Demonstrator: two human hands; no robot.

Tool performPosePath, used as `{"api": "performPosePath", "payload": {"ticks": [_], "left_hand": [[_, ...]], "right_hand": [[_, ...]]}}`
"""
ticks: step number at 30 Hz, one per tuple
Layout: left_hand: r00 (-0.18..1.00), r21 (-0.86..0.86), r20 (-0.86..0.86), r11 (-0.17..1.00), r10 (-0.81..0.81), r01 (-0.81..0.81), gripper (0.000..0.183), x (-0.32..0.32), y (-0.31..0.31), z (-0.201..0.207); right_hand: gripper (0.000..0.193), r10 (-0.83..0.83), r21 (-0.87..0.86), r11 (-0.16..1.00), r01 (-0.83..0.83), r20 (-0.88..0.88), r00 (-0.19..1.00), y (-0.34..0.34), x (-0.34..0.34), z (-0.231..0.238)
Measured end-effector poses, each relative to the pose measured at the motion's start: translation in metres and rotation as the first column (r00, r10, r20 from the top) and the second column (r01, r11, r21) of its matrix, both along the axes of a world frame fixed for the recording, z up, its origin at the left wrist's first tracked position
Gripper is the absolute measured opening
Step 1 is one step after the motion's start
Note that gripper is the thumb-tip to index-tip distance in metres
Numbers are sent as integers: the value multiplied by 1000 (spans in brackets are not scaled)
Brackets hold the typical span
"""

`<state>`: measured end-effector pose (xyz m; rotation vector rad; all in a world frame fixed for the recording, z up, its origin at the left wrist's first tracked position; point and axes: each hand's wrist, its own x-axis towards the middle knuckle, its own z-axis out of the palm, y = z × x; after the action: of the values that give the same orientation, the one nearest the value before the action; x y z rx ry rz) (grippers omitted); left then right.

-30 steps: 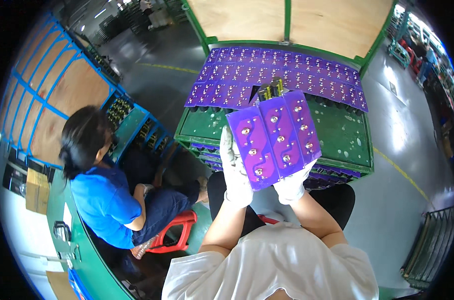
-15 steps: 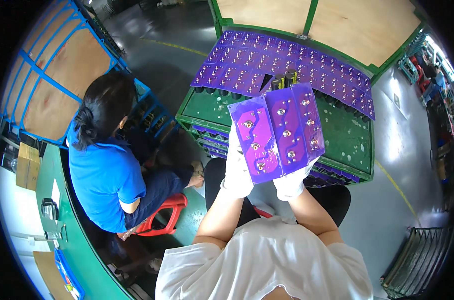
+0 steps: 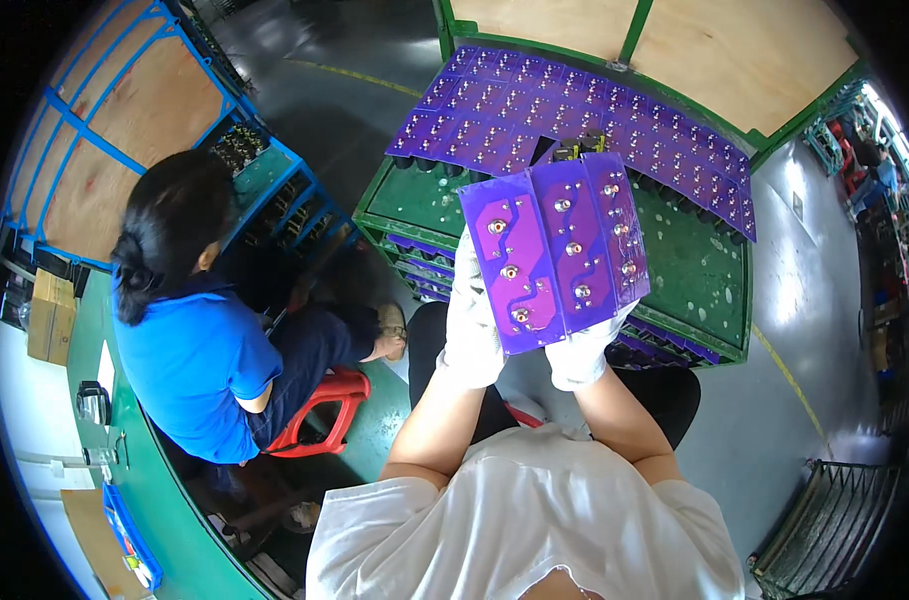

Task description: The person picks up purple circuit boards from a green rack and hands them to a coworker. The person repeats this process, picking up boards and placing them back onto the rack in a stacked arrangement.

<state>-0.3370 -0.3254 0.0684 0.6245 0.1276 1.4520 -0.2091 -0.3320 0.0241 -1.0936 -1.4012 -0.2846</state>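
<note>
Both of my hands wear white gloves and hold up purple circuit boards (image 3: 530, 290), three panels side by side with metal terminals facing me. My left hand (image 3: 471, 335) grips the left and lower-left edge. My right hand (image 3: 581, 358) supports the lower right, with its fingers mostly hidden behind the panels. Dark cylindrical parts (image 3: 580, 147) with yellow markings stick out beyond the boards' far edge. Past them, many similar purple boards (image 3: 564, 100) lie in rows on the green rack (image 3: 696, 305), their dark cylinders pointing down.
At my left a person in a blue shirt (image 3: 199, 350) sits on a red stool (image 3: 326, 415) beside a blue-framed rack (image 3: 79, 125). A green workbench (image 3: 159, 510) runs along the left edge. A dark metal rack (image 3: 829, 530) stands on the floor at lower right.
The held boards have risen slightly in the picture, still in both hands. The seated person has shifted to the left, uncovering more of the blue rack.
</note>
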Motion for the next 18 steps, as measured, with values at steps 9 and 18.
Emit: {"api": "performPosePath", "payload": {"ticks": [9,18], "left_hand": [[941,11,265,977,-210,215,48,-10,4,-19],[957,68,200,978,-209,199,46,-29,5,-52]], "right_hand": [[65,83,47,996,-81,-45,996,4,-7,15],[70,103,-91,992,-92,120,987,-9,-19,36]]}}
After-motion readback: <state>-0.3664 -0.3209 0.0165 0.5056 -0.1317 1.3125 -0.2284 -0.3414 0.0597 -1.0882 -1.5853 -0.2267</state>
